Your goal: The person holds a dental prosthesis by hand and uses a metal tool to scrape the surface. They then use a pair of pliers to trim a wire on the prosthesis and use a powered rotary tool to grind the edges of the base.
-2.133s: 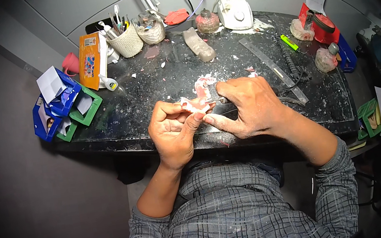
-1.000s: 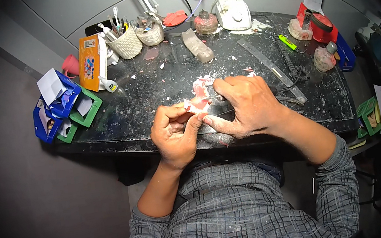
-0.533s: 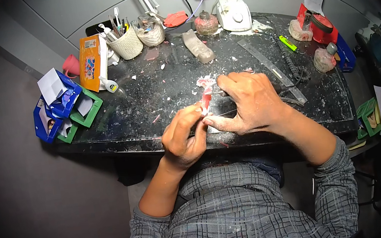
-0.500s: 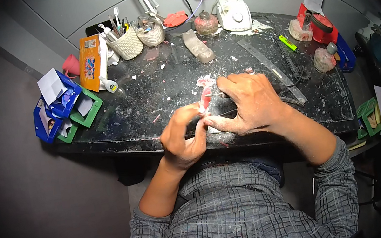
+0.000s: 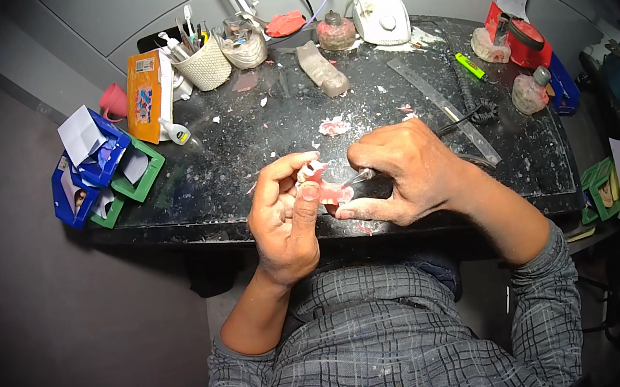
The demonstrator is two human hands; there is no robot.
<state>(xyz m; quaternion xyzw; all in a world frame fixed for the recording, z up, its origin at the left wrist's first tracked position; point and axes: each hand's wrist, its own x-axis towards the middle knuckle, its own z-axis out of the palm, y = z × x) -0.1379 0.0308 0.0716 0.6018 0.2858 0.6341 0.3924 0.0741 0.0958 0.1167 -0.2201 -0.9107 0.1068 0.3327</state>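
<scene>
My left hand [image 5: 285,217] grips a small pink and white denture piece [image 5: 324,183] between thumb and fingers, just above the near edge of the black speckled worktop [image 5: 226,158]. My right hand [image 5: 402,172] sits against it from the right, pinching a thin metal tool [image 5: 359,177] whose tip touches the pink piece. A coiled black cord [image 5: 473,111] runs off from behind the right hand. Most of the piece is hidden by my fingers.
Pink wax scraps [image 5: 334,126] lie mid-table. At the back stand a white woven cup of tools [image 5: 206,61], a glass burner [image 5: 336,30], a white device [image 5: 380,16] and an orange box [image 5: 146,98]. Blue and green trays [image 5: 105,171] sit left; a clear ruler [image 5: 444,107] and red holder [image 5: 518,37] sit right.
My left hand has turned and shifted right, bringing the pink piece in front of my right hand. My right hand stayed nearly still with the tool.
</scene>
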